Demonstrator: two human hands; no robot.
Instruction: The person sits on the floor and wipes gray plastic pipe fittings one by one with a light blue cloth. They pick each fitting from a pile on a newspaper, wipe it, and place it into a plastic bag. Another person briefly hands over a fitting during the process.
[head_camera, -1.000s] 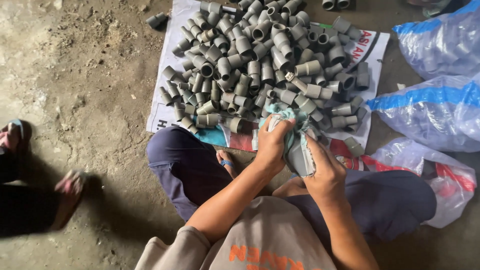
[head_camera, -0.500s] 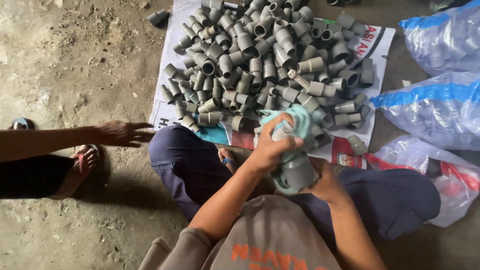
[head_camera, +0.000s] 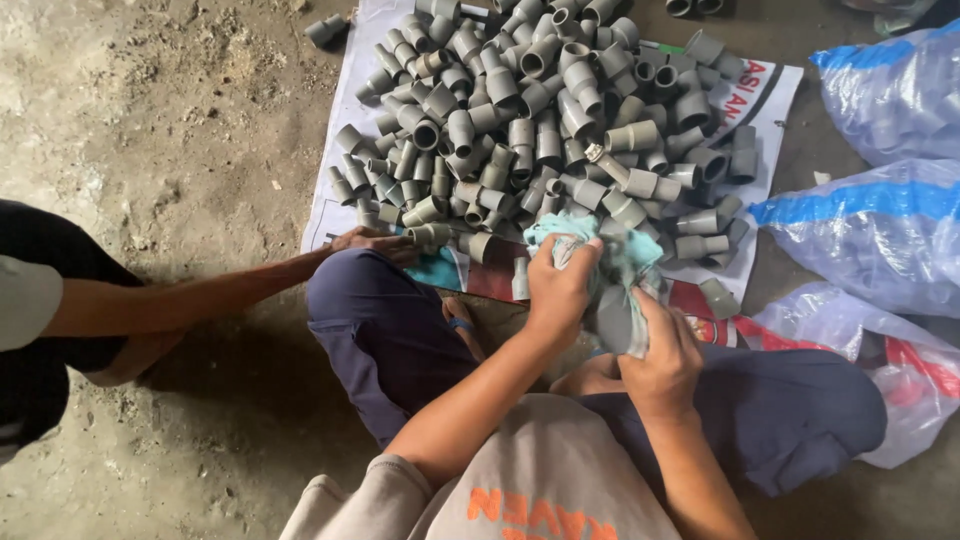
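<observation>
My left hand grips a crumpled teal cloth and presses it against a grey plastic pipe fitting. My right hand holds that fitting from below, over my lap. Just beyond my hands lies a big heap of grey pipe fittings spread on a printed white sheet on the floor. Another person's hand reaches in from the left and touches the near left edge of the heap.
Clear plastic bags with blue stripes hold more fittings at the right, and another bag lies by my right knee. The other person's arm stretches across the dusty concrete floor. A stray fitting lies off the sheet.
The other person has leaned in from the left, and their hand has reached the heap's edge. My hands have turned the fitting and kept rubbing it with the cloth.
</observation>
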